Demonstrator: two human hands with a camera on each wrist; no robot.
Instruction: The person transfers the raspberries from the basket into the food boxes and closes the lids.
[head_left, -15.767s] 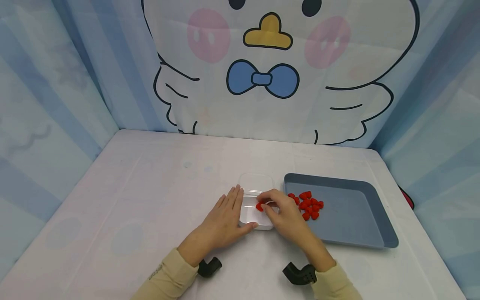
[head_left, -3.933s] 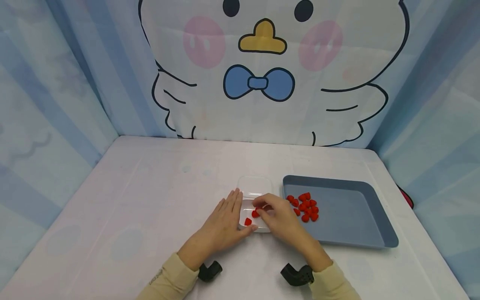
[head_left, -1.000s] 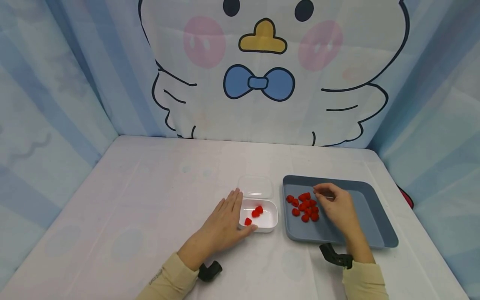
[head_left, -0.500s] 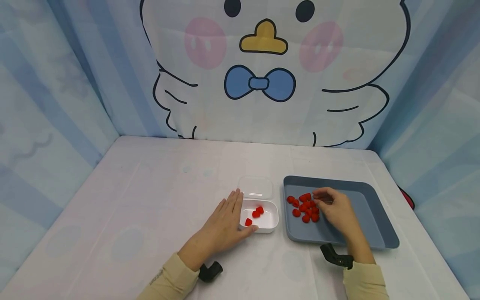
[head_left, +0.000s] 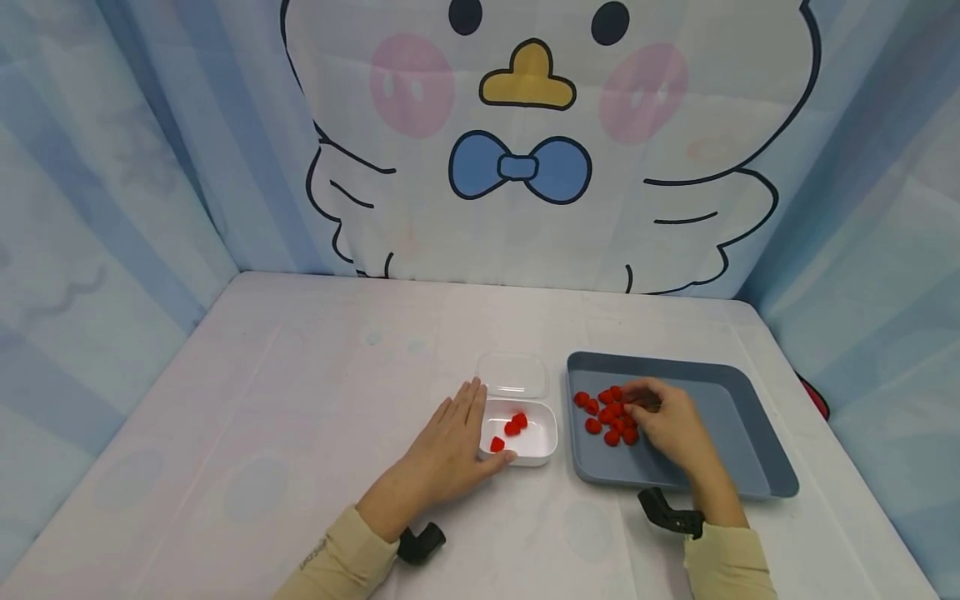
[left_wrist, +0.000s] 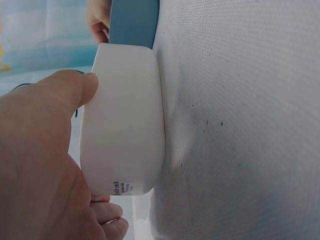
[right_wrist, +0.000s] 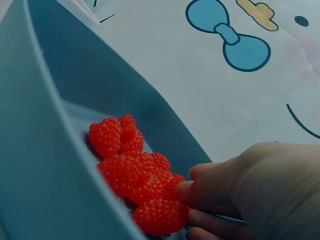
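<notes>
My left hand (head_left: 442,454) lies with straight fingers along the left side of a small white container (head_left: 551,433), its thumb against the front corner. The left wrist view shows the thumb (left_wrist: 65,90) pressed on the container wall (left_wrist: 125,125). Three red raspberries (head_left: 513,427) lie inside. My right hand (head_left: 667,425) reaches into a blue-grey tray (head_left: 720,425) and its curled fingertips pinch a berry at the right edge of the raspberry pile (head_left: 606,412). In the right wrist view the fingertips (right_wrist: 182,191) touch the pile (right_wrist: 135,170).
A clear lid (head_left: 512,373) lies just behind the container. The tray (right_wrist: 30,150) has a raised rim and stands close to the container's right. A white cloth covers the table (head_left: 300,392), and a cartoon curtain hangs behind and at both sides.
My right hand went from the container, which now holds a third berry, to the tray. Over the last second its fingers came down leftward onto the pile. My left hand stayed put.
</notes>
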